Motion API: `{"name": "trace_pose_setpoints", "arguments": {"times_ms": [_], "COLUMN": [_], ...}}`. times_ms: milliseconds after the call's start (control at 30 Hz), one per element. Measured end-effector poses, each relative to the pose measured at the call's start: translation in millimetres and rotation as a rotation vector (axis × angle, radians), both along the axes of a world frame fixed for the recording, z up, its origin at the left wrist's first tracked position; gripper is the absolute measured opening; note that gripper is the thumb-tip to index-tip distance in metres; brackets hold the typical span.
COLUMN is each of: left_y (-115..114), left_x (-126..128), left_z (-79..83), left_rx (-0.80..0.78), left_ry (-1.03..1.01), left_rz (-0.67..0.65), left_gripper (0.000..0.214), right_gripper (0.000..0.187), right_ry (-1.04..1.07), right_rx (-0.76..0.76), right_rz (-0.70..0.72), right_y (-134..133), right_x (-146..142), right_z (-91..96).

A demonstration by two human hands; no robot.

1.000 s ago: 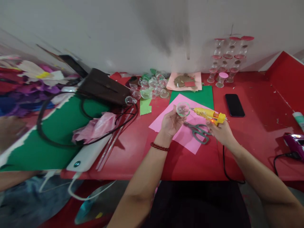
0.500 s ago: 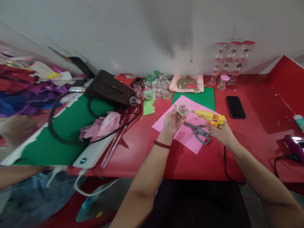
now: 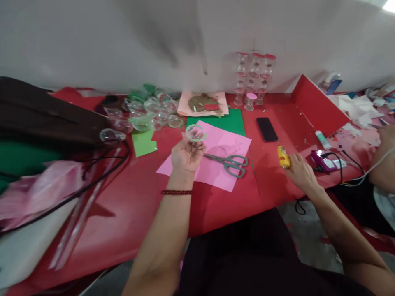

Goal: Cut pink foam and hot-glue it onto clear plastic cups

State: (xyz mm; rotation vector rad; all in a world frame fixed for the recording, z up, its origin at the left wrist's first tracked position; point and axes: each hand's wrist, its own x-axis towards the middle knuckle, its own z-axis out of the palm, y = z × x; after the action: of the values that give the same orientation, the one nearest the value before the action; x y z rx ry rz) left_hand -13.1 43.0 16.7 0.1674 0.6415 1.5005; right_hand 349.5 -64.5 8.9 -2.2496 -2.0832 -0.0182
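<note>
My left hand [image 3: 187, 155], palm up, holds a small clear plastic cup [image 3: 195, 133] with a greenish rim over a pink paper sheet [image 3: 212, 179]. Off to the right, my right hand [image 3: 300, 170] is closed on a yellow hot glue gun [image 3: 283, 157], low over the red table. Grey-handled scissors [image 3: 230, 161] lie on the pink sheet between my hands. Beneath that sheet is green paper [image 3: 236, 119].
Several clear cups [image 3: 151, 111] are heaped at the back left. A stacked cup structure [image 3: 253, 76] stands near the wall. A phone [image 3: 267, 129], a purple device with cables [image 3: 324, 161] and a white tube [image 3: 322, 139] lie rightward. Another person's arm [image 3: 384, 158] shows at the right edge.
The glue gun, held by my right hand, has moved right, away from the cup. My left hand still holds the cup. The camera view has turned to the right.
</note>
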Motion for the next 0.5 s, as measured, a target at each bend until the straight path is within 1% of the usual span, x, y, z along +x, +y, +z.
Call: {"name": "trace_pose_setpoints", "arguments": {"times_ms": [33,100,200,267,400,433,500], "left_y": [-1,-2,-2,-2,-3,-3,-3], "left_x": [1,3,5,5,3,3,2], "left_z": [0.9,2.3,3.1,3.3,4.5,4.8,4.8], "left_rx": [-0.002,-0.008,-0.026,-0.035,-0.029,-0.023,-0.005], "left_ry": [0.001,0.008,0.028,0.030,0.019,0.020,0.019], "left_rz": [0.001,0.001,-0.006,-0.015,-0.010,-0.007,-0.007], "left_gripper": [0.027,0.025,0.026,0.028,0.029,0.029,0.029], "right_gripper": [0.034,0.040,0.042,0.042,0.047,0.048,0.052], "right_ry": [-0.003,0.008,0.023,-0.008,-0.082,-0.062,0.026], "right_rx": [0.013,0.012,-0.021,-0.033,-0.007,0.018,0.075], "right_rz": [-0.062,-0.138,-0.184,-0.196,-0.227,-0.207,-0.093], "right_y": [-2,-3,0,2,5,8,20], "right_x": [8,17,18,13,-7,-17,-42], "right_z": [-2.2,-6.9,-10.0,-6.0,12.1,16.2,21.3]}}
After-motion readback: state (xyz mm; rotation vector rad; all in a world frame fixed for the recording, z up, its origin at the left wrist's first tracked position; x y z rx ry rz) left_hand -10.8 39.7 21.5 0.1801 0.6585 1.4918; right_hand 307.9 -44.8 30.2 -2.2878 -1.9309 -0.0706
